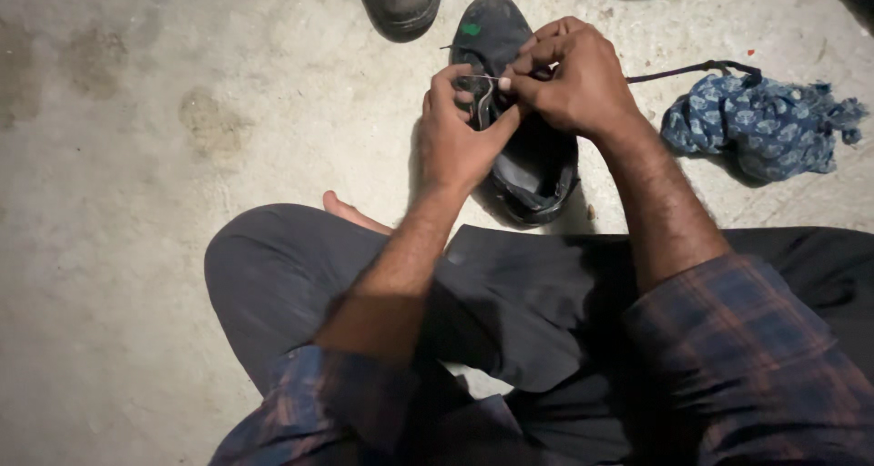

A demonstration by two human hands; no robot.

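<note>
Down on the concrete floor point(137, 248), a person is sitting with both forearms reaching forward over dark trousers, and the plaid sleeves are pushed back from the wrists. The left hand point(455, 138) is rising palm-inward beside a black shoe point(533, 170), its fingers curling so that thumb and forefinger are pinching a thin pale lace point(484, 93) near the shoe's upper. The right hand point(578, 79) is arching over from the other side, knuckles up, and its fingertips are meeting the left hand's at the same lace, so each grip is clenched on that strand. The shoe is lying just beyond the knees, its long axis running away from the person and leaning slightly left, with the rounded toe pointing to the far side and the open heel facing the lap. A bare foot point(350, 213) is peeking out beside the left knee. A crumpled blue patterned cloth point(756, 125) is lying well to the right, and another dark shoe point(401, 2) is sitting near the top edge.
</note>
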